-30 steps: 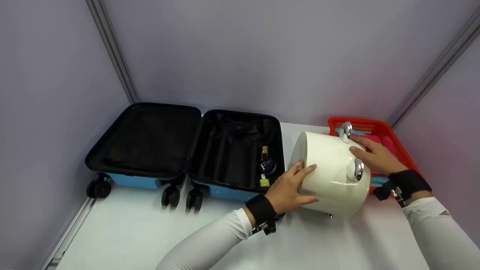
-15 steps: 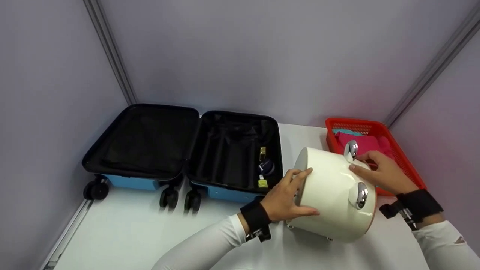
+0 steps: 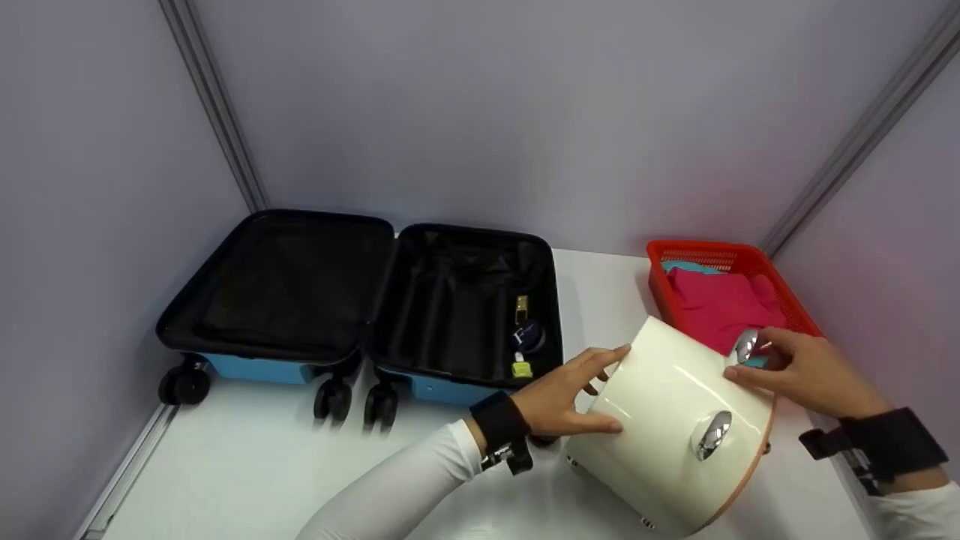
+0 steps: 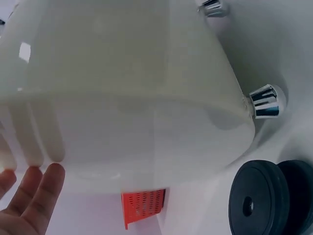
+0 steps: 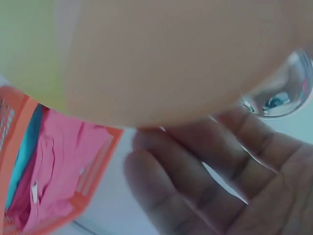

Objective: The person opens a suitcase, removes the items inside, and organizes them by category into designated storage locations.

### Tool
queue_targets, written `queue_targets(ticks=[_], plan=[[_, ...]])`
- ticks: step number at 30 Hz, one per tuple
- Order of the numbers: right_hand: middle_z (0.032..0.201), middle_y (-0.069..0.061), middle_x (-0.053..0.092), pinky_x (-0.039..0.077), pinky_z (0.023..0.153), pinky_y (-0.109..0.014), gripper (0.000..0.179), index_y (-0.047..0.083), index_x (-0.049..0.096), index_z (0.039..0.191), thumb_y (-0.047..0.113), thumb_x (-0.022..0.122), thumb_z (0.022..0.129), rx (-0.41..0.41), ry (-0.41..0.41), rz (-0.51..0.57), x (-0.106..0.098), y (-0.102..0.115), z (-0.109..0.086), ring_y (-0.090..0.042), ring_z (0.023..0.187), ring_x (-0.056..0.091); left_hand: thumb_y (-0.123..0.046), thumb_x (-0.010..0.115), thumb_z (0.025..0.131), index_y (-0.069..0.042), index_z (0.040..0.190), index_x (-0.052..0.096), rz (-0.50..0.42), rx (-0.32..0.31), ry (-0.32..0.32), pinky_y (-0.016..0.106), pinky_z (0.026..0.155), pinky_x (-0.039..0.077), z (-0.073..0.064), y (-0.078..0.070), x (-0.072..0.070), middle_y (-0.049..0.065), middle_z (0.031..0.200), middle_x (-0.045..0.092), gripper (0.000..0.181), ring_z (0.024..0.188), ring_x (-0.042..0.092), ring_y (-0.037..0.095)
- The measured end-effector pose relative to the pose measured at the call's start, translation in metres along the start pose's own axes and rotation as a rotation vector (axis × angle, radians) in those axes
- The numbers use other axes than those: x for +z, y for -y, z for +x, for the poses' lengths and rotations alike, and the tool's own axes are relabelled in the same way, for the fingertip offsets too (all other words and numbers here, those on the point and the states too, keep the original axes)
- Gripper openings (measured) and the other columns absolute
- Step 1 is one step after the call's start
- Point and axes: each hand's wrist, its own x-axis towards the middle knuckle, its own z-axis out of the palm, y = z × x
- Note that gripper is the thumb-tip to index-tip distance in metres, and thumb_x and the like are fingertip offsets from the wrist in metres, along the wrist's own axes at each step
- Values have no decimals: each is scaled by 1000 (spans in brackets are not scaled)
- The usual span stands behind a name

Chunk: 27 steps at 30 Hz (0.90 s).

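Observation:
A glossy white rounded case (image 3: 679,420) with chrome knobs (image 3: 712,435) and small chrome feet tilts between both hands. My left hand (image 3: 562,394) touches its left end, thumb on the near wall and fingers spread over the edge; in the left wrist view, straight fingers (image 4: 39,196) meet the pale end face. At the opposite end, my right hand (image 3: 814,375) holds the brown-edged rim beside a knob, thumb on the white wall. The right wrist view shows bent fingers (image 5: 190,176) under that end. The case's far side is hidden.
An open blue suitcase (image 3: 469,300) with black lining lies at left. Its right half holds a dark round item (image 3: 529,337), a yellow-green item (image 3: 521,367) and a gold item (image 3: 522,307). A red basket (image 3: 787,292) with pink clothes (image 3: 724,304) stands back right.
The white case has moved toward me and to the right, swinging its right end nearer and exposing the basket's clothes. Both hands stay on it; the right hand has moved down and right.

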Motion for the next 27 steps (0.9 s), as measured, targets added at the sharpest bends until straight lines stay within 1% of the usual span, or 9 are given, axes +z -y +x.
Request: queue_targets(ticks=[3,5,7,11,14,18,22,25,27], plan=[[86,-1,67,50,62,-25,59,7,64,134,36,89,90,-23,19,-14,-3,-2,-7,-10,73,58,-27,76,104,-15,176,17,-58,-42,54,25,110,53,5,3,-6,9,173,39,93,143,56,17],[88,-2,68,51,62,-25,59,8,63,136,34,89,90,-35,27,-8,-5,-3,-10,-11,75,59,-27,70,108,-17,176,15,-66,-80,76,26,115,49,10,3,-8,7,178,32,88,151,51,17],[91,-2,70,53,63,-24,52,9,67,129,34,90,90,-27,24,-14,-7,-4,-13,-12,77,62,-28,65,110,-16,176,18,-27,-104,69,28,121,45,14,2,-10,7,179,32,82,156,46,18],[92,-2,71,53,62,-25,38,11,71,107,38,91,88,12,26,-50,-10,-3,-19,-17,81,62,-28,64,111,-15,169,39,150,-131,-52,32,125,42,21,-3,-7,12,168,46,64,154,49,23],[80,1,64,47,58,-25,36,14,70,95,43,90,87,28,38,-86,-10,0,-25,-15,76,55,-25,67,109,-14,155,60,266,-131,-182,31,116,50,23,-6,-4,14,152,57,48,139,59,26],[67,4,51,40,54,-26,37,17,66,84,47,89,88,21,45,-116,-8,11,-30,-12,68,46,-22,65,109,-11,141,73,294,-78,-263,27,106,52,22,-11,-3,13,134,65,35,122,64,25],[63,5,46,41,55,-27,43,18,64,78,52,85,90,33,67,-150,-4,22,-35,-12,66,46,-28,62,110,-8,142,72,227,-10,-218,26,110,50,19,-16,-4,13,134,67,38,126,64,24],[71,3,64,57,61,-32,45,13,77,88,57,82,92,51,101,-159,-2,29,-38,-13,71,56,-32,64,108,-7,145,68,168,7,-155,27,117,47,17,-19,-7,12,141,64,45,134,62,23],[74,4,69,59,62,-33,44,13,80,93,57,80,93,43,109,-171,1,35,-41,-13,72,58,-33,65,108,-6,145,67,148,-2,-136,25,117,47,17,-21,-8,12,140,66,46,134,63,21]])
